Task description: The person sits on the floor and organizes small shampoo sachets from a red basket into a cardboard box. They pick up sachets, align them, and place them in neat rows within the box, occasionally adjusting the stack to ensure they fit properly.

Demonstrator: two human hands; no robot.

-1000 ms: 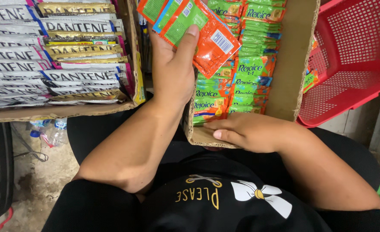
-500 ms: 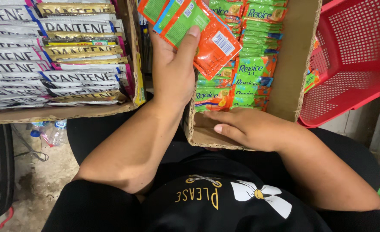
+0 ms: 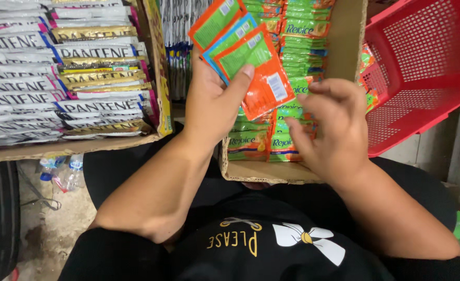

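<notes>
1. Clearly, left hand (image 3: 212, 104) clasps a fan of sachets (image 3: 240, 57) above the box (image 3: 271, 171).
2. Right hand (image 3: 329, 130) hovers loose, fingers spread, beside them, holding nothing.
3. Sachets look light, floppy, slick; pinch their edges.

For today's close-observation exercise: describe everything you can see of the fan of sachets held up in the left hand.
The fan of sachets is a few flat, glossy packets that look like plastic film, mostly orange with green panels, one edged in blue. They overlap and tilt, spread above the open cardboard box. The left hand pinches them, thumb across the front packet. The right hand hovers beside the lowest orange corner; contact cannot be told.
</notes>
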